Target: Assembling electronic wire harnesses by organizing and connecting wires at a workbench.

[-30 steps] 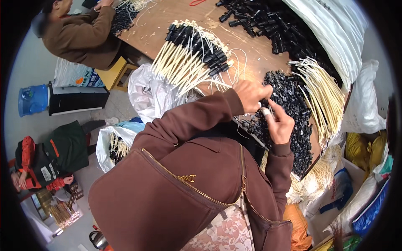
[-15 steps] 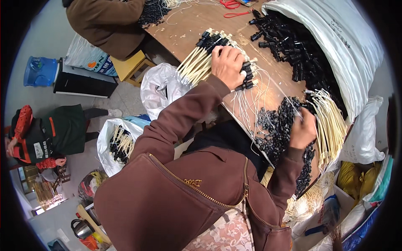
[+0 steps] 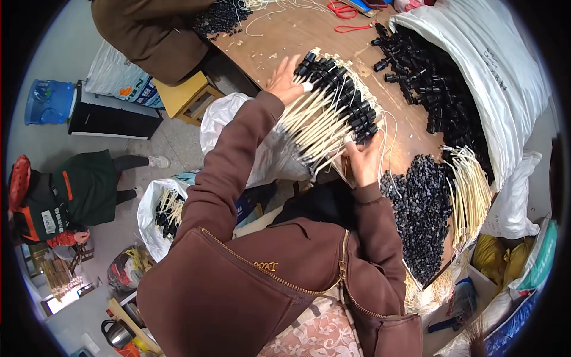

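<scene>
A thick row of cream cords (image 3: 324, 116) with black connectors (image 3: 333, 74) at their upper ends lies between my two hands at the table's near edge. My left hand (image 3: 285, 80) presses against its left side, thumb on the connectors and fingers stretched out behind. At the right end, my right hand (image 3: 364, 157) holds the row with its thumb on top; its fingers are partly hidden beneath. Fingertips of both hands look wrapped in white. Loose thin white strings (image 3: 389, 134) trail beside my right hand. Below the cords hangs a white plastic bag (image 3: 270, 157).
Small black pieces (image 3: 419, 214) are heaped at the table's right, beside another cream cord bundle (image 3: 467, 196). A big white sack (image 3: 476, 65) spills black connectors (image 3: 416, 77). Red scissors (image 3: 351, 27) lie at the back. One person (image 3: 148, 35) sits at the far left; another (image 3: 83, 190) is farther off.
My right hand has left the heap of small black pieces and moved left to the cord row. My left hand has shifted from on top of the connectors to the row's left side.
</scene>
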`<state>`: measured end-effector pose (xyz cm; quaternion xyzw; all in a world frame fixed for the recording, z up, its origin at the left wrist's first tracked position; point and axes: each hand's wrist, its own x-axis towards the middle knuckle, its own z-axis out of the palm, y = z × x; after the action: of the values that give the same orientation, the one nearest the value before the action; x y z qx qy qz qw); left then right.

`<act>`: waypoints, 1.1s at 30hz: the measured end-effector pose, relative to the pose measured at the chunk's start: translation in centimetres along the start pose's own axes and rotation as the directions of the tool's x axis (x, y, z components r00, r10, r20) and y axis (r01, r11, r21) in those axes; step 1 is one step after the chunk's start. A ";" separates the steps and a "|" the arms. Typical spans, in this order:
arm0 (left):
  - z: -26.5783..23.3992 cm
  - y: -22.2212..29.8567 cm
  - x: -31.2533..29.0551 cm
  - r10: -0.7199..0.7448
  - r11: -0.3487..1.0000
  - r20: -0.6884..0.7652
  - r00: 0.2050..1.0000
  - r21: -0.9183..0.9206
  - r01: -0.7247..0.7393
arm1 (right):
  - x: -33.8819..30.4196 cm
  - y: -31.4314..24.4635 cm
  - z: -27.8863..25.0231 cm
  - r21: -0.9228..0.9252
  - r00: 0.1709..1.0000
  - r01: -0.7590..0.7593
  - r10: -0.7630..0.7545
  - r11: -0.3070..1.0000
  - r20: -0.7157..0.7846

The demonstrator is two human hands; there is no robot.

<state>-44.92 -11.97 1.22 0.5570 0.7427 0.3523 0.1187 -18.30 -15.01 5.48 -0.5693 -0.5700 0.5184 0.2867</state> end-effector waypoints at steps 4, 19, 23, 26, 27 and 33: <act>-1.9 -1.8 2.2 0.010 0.994 0.158 0.987 -0.106 0.007 | 3.7 -0.5 3.6 -0.007 1.000 -0.002 0.002 1.000 -0.017; -4.3 -2.2 5.2 0.049 0.997 -0.027 0.998 -0.065 -0.051 | 10.3 -3.1 0.9 -0.198 0.998 0.028 -0.016 0.980 0.064; -2.4 3.0 3.7 0.158 0.981 -0.179 0.971 0.138 -0.134 | 10.2 0.1 -6.4 -0.519 0.971 -0.059 -0.072 0.853 -0.229; 0.0 9.2 2.8 0.471 0.881 -0.154 0.868 0.130 -0.455 | 8.4 4.5 -6.0 -0.267 0.997 0.074 -0.081 0.961 -0.015; 1.4 11.1 2.4 0.508 0.861 -0.127 0.852 0.096 -0.499 | 7.9 5.1 -5.2 -0.243 0.996 0.084 -0.073 0.967 0.054; 11.5 17.6 0.2 0.614 0.787 0.227 0.756 -0.258 -0.561 | 4.0 2.5 -8.2 -0.569 0.944 0.329 -0.279 0.754 0.176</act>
<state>-25.33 -5.00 4.47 0.7962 0.4690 0.3469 0.1607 -10.61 -9.48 4.54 -0.5084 -0.7986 0.2838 0.1524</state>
